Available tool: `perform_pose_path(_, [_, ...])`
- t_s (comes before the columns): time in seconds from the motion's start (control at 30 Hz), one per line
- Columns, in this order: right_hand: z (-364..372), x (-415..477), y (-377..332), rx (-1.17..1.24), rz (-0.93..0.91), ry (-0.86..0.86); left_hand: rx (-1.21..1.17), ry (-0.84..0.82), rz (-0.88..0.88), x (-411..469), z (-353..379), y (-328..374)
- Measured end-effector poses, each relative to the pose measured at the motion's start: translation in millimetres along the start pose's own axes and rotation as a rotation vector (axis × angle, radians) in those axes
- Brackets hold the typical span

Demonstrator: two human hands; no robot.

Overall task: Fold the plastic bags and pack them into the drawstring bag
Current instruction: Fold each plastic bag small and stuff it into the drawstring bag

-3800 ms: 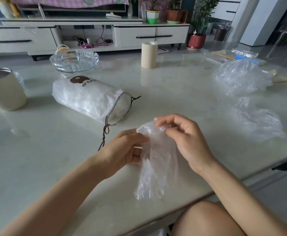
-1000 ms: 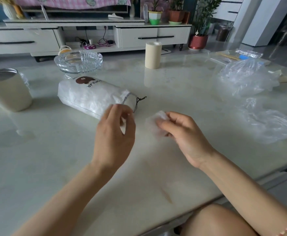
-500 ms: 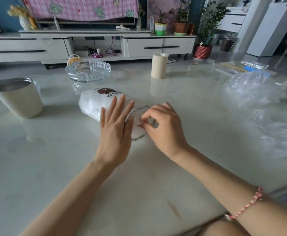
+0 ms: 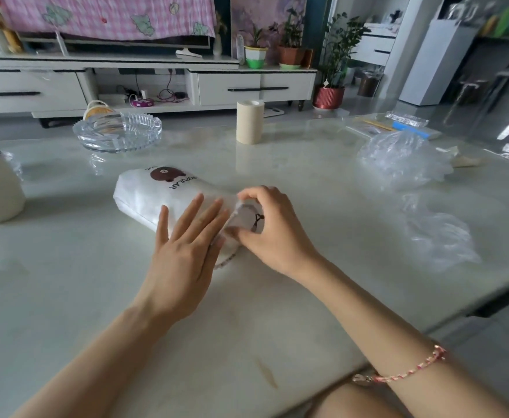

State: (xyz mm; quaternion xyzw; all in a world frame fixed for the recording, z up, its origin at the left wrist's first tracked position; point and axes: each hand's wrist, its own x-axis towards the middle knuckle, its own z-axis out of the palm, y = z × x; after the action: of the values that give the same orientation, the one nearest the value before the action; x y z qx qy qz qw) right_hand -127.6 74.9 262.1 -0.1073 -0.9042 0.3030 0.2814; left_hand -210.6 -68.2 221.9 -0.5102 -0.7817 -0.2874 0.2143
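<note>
Two hands on drawstring bag [image 4: 156, 194], lying mid bench [image 4: 66, 297]. Left hand [image 4: 184, 254] released, flat, pressing bag side. Right hand [image 4: 273, 230] grasping bag mouth. Far plastic bag [image 4: 401, 161], near plastic bag [image 4: 437, 233] loose at right.

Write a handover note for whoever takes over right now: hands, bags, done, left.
Left hand: flat, fingers straight, pressing on the drawstring bag near its mouth.
Right hand: fingers curled round the bag's mouth, cord knot showing in its grip. Whether it also holds a folded bag cannot be told.
Drawstring bag: lying on its side mid-table, bulging, mouth not drawn shut.
Left: far plastic bag and near plastic bag lie crumpled and unfolded on the right. Fold them, pack them in.
</note>
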Motion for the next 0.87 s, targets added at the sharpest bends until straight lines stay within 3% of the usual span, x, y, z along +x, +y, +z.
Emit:
perform_pose_path(0.07, [-34,-21,23,-0.046,0.052,0.050,0.063,-0.015,-0.048,0,1,-4])
perform_pose_path(0.17, [-85,-50,72,-0.366,0.152,0.180,0.100,0.019,-0.080,0,0,-5])
perform_pose_path(0.27, [-127,-74,114,-0.631,0.398,0.124,0.036,0.129,-0.026,3,-4,11])
perform_pose_path(0.37, [-142,-93,132,-0.571,0.614,0.116,-0.039,0.196,0.095,2,-6,37])
perform_pose_path(0.47, [-136,-94,130,-0.500,0.572,0.249,-0.098,0.167,0.212,-1,-1,54])
perform_pose_path(0.53, [-125,-87,117,-0.344,0.492,0.299,-0.140,0.096,0.237,-2,5,61])
perform_pose_path(0.6, [-108,-75,96,-0.044,0.410,0.280,-0.264,0.028,0.123,2,12,72])
perform_pose_path(0.7, [-83,-54,60,0.530,0.445,0.191,-0.621,0.003,-0.255,17,21,102])
perform_pose_path(0.8, [-69,-36,41,0.871,0.506,0.110,-1.142,-0.087,-0.644,45,39,110])
perform_pose_path(0.87, [-65,-28,41,1.069,0.537,0.073,-1.305,-0.114,-0.779,57,45,101])
